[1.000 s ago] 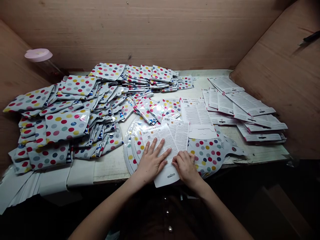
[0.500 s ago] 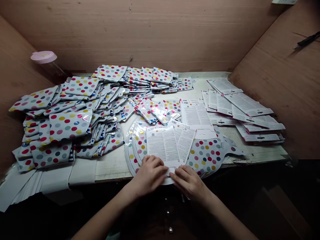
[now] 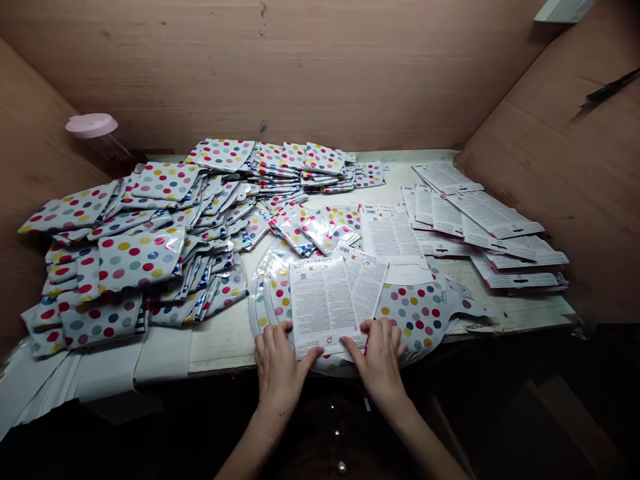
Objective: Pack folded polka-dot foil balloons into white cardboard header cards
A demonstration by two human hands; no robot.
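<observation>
A white printed paper packet [image 3: 325, 303] lies at the front of the table, its lower edge towards me. My left hand [image 3: 279, 363] holds its lower left corner, thumb on the front face and fingers along the side. At the lower right corner my right hand [image 3: 381, 360] grips it the same way. Partly beneath it is a second printed packet [image 3: 367, 287], tilted. Another packet [image 3: 393, 233] with a blank flap [image 3: 409, 273] lies behind. Under them are flat polka-dot foil balloons [image 3: 410, 313] with a tail at the right.
Folded polka-dot foil balloons [image 3: 140, 260] are heaped on the left, with more stacks [image 3: 300, 160] at the back. Several printed packets [image 3: 495, 213] lie piled on the right. A pink-lidded bottle [image 3: 93, 127] stands at the left wall. White paper sheets [image 3: 105, 370] hang over the front edge.
The flap at the front packet's lower end no longer shows, and a logo is visible there. My hands have moved apart from the middle to the packet's two lower corners.
</observation>
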